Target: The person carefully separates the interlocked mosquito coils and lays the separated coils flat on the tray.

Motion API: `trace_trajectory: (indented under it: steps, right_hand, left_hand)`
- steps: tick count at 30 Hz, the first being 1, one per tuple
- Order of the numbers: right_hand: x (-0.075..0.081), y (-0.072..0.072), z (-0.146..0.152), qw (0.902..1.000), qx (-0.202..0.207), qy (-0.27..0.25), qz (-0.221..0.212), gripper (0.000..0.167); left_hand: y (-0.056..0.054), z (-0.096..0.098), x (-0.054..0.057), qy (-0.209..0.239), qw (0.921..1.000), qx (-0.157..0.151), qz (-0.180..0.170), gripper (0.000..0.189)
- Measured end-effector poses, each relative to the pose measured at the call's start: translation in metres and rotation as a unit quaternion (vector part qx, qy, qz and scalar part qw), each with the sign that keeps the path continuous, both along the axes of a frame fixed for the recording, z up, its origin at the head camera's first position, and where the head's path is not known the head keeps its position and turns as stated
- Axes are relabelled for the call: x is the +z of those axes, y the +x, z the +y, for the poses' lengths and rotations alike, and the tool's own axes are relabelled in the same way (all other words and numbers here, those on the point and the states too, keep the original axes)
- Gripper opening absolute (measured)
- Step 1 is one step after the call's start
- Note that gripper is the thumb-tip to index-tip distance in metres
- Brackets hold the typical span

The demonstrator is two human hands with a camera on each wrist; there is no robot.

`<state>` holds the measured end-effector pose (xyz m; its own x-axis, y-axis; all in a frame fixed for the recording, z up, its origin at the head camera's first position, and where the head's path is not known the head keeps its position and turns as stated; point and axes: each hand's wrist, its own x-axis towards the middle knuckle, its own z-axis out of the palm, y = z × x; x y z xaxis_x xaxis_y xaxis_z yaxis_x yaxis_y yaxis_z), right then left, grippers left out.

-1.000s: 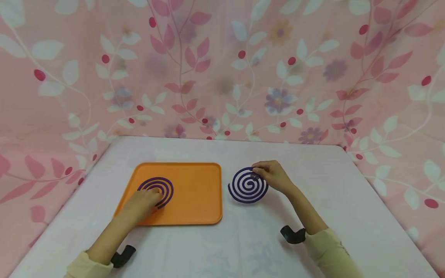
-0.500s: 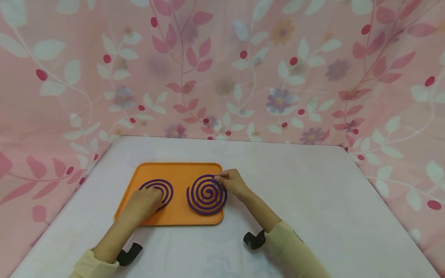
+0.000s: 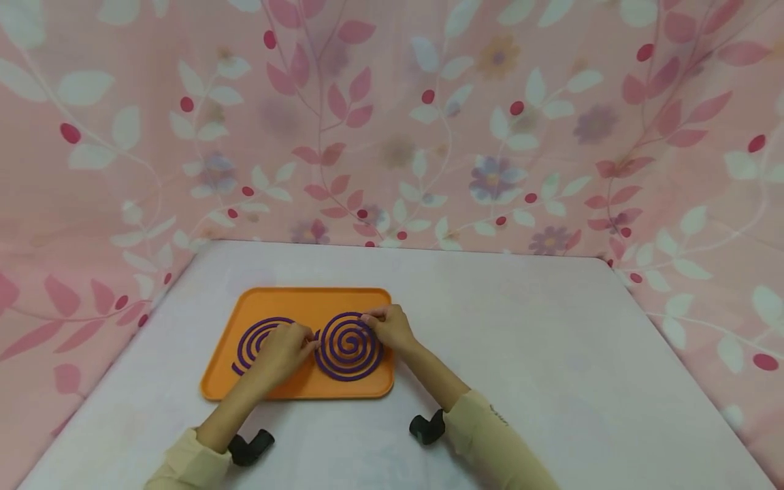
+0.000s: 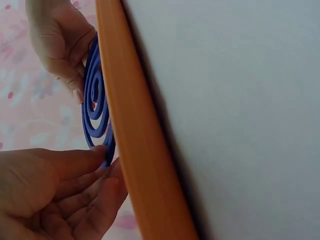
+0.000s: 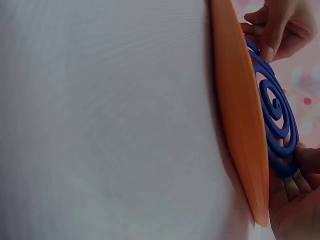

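Two dark purple spiral mosquito coils are at the orange tray [image 3: 288,294]. The right-hand mosquito coil [image 3: 349,342] is over the tray's right half, between both hands. My right hand [image 3: 393,328] pinches its upper right rim, fingers below and thumb above, as the right wrist view shows. At its left side my left hand [image 3: 283,350] pinches the outer end, thumb on top, clear in the left wrist view. The other mosquito coil [image 3: 246,346] lies on the tray's left half, partly hidden beneath my left hand and wrist.
The tray rests on a white-covered table [image 3: 520,340], left of its middle. A pink floral cloth [image 3: 392,122] hangs behind and around the table. Dark wrist-worn devices [image 3: 427,427] sit at both cuffs.
My right hand has carried its mosquito coil left from the white table onto the tray. The left hand has left the other mosquito coil, moved right and taken the carried one's outer end.
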<state>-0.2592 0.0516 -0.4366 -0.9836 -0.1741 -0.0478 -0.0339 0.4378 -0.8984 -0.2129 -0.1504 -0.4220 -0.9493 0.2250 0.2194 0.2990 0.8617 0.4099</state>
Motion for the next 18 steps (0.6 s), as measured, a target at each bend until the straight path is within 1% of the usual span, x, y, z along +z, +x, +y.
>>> trace_trajectory:
  steps: [2, 4, 7, 9, 11, 13, 18]
  right_hand:
    - [-0.0019, 0.0012, -0.0024, 0.9984, 0.018, 0.039, 0.037, 0.021]
    - [-0.0029, 0.0024, -0.0045, 0.9926, 0.040, 0.087, 0.074, 0.021]
    - [-0.0030, 0.0048, -0.0071, 0.9778, 0.068, 0.152, 0.127, 0.019]
    - [-0.0021, 0.0067, -0.0084, 0.9679, 0.081, 0.186, 0.148, 0.018]
    - [-0.0019, 0.0077, -0.0092, 0.9603, 0.086, 0.208, 0.165, 0.016]
    - [-0.0021, 0.0076, -0.0097, 0.9567, 0.086, 0.219, 0.172, 0.014]
    - [-0.0051, 0.0028, -0.0098, 0.9595, 0.074, 0.217, 0.164, 0.014]
  left_hand:
    - [-0.0021, -0.0001, -0.0019, 0.006, 0.9999, 0.010, -0.012, 0.010]
    - [-0.0035, 0.0001, -0.0026, 0.010, 0.9995, 0.018, -0.026, 0.010]
    - [-0.0046, 0.0005, -0.0026, 0.009, 0.9985, 0.028, -0.045, 0.011]
    - [-0.0044, 0.0008, -0.0018, 0.008, 0.9980, 0.036, -0.052, 0.012]
    - [-0.0041, 0.0013, -0.0013, 0.006, 0.9975, 0.044, -0.055, 0.013]
    - [-0.0036, 0.0019, -0.0012, 0.005, 0.9973, 0.050, -0.053, 0.014]
    - [-0.0059, 0.0051, -0.0031, -0.004, 0.9979, 0.054, -0.036, 0.025]
